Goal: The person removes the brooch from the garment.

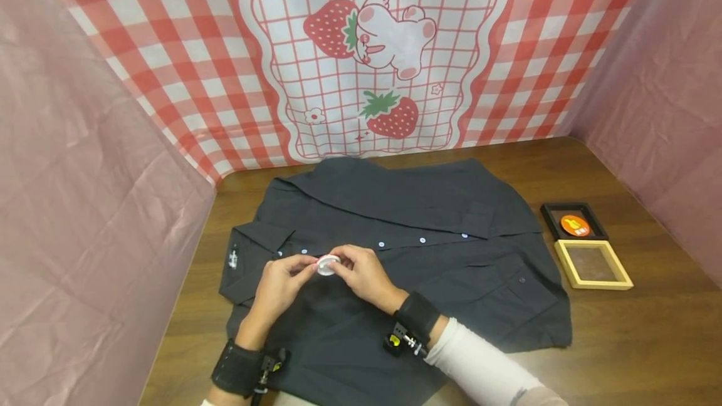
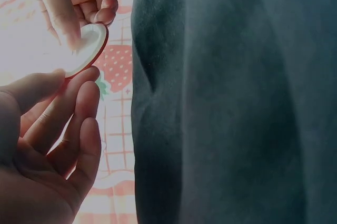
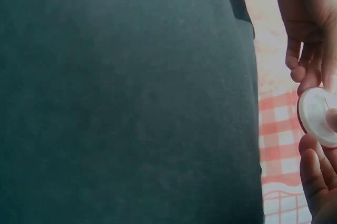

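A round pin badge (image 1: 327,265) with a white back and a red edge is held between both hands, above a dark button-up shirt (image 1: 361,306). My left hand (image 1: 279,287) pinches one side of it between thumb and fingertips. From the opposite side my right hand (image 1: 363,274) grips it, the thumb over the white back. In the left wrist view the badge (image 2: 92,47) is tilted, its back facing the camera. A thin line like a pin shows on the badge (image 3: 314,110) in the right wrist view. The badge's front is hidden.
The shirt lies spread over the wooden table (image 1: 637,337), its collar (image 1: 248,255) to the left. At the right lie a black frame (image 1: 598,224) with an orange badge (image 1: 575,225) on it and a pale yellow frame (image 1: 623,277). Fabric walls surround the table.
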Tool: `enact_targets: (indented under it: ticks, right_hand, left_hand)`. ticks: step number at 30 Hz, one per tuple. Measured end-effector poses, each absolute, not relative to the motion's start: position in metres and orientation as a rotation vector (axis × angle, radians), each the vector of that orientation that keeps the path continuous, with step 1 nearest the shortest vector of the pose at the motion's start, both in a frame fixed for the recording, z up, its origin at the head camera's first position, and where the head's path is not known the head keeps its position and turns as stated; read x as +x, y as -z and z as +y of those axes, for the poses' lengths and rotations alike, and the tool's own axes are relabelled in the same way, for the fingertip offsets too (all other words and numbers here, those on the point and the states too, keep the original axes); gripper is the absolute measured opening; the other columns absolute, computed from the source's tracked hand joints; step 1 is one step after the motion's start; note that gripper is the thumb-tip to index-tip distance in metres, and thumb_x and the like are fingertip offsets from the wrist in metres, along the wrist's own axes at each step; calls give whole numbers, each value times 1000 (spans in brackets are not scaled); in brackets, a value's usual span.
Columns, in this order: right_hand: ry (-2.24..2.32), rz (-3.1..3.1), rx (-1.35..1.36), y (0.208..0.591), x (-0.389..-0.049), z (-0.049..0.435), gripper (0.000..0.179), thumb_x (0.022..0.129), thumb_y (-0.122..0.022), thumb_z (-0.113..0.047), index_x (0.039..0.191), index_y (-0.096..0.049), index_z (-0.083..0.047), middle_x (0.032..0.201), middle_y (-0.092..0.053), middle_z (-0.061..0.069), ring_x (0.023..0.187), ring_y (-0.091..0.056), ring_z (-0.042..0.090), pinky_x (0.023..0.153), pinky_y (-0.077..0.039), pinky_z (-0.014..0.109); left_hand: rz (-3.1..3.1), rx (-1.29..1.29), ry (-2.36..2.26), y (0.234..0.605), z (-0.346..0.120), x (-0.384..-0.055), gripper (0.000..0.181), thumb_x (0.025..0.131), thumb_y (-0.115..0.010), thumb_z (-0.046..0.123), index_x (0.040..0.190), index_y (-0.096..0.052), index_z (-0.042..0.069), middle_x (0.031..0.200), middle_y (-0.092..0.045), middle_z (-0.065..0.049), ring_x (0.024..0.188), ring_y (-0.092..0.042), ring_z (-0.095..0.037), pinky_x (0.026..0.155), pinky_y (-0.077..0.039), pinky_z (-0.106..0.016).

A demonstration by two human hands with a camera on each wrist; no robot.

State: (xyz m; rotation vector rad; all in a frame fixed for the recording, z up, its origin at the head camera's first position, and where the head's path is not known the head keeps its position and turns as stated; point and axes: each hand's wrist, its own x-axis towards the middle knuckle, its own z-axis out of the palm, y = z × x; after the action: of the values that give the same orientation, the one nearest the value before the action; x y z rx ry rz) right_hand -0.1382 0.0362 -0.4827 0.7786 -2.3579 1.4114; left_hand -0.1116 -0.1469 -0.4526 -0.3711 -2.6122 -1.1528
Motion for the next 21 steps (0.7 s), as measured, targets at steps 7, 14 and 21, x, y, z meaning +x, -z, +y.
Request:
enact_targets:
  ticks: [7, 14, 21]
  right_hand:
    - [-1272, -2327, 773, 482, -139, 36, 8, 85, -73, -11, 90, -71, -5, 78, -69, 2, 63, -58, 7, 58, -47, 15]
    - [-1386, -2346, 727, 481, -139, 38, 8, 84, -74, -9, 90, -73, -5, 82, -73, 4, 64, -61, 6, 60, -50, 16]
    - [-1439, -2370, 741, 483, -139, 40, 7, 84, -75, -10, 89, -72, -5, 80, -72, 4, 63, -58, 2, 58, -49, 14]
  left_hand:
    - [-2645, -363, 1119, 452, -145, -114, 9, 83, -75, 8, 91, -75, 4, 85, -77, -10, 80, -75, -24, 71, -59, -40]
    - [-2680, -310, 1128, 452, -142, -113, 10, 85, -74, 12, 93, -75, 6, 86, -77, -8, 82, -75, -22, 73, -58, -42]
    - [-2701, -278, 1159, 455, -142, -112, 10, 84, -75, 13, 93, -76, 8, 81, -77, -4, 76, -75, -17, 70, -58, -38]
